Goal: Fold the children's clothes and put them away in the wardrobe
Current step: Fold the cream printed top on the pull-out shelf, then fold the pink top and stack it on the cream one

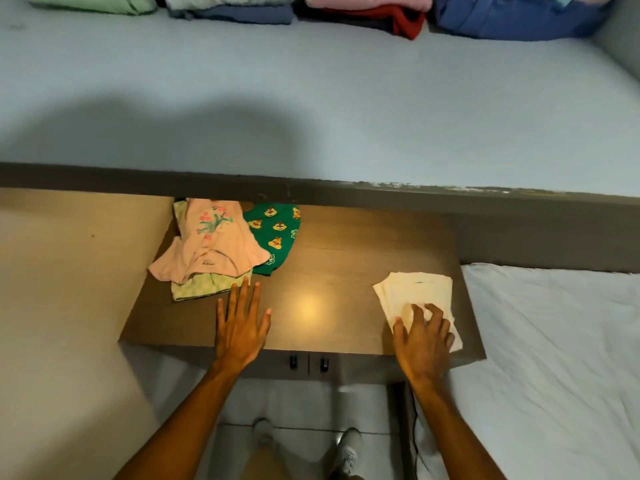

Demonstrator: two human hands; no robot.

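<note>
On the brown cabinet top lies a folded cream garment at the right. My right hand rests on its near corner with fingers curled on the cloth. At the left a pink top with a flower print lies unfolded over a light green floral garment, and a green cartoon-print garment lies beside them. My left hand is flat and spread on the wood, fingertips just short of the green floral garment.
A wide pale blue shelf juts out above the cabinet, with several stacks of folded clothes along its back. A bed with a white sheet is on the right, a beige panel on the left. Cabinet door handles lie below.
</note>
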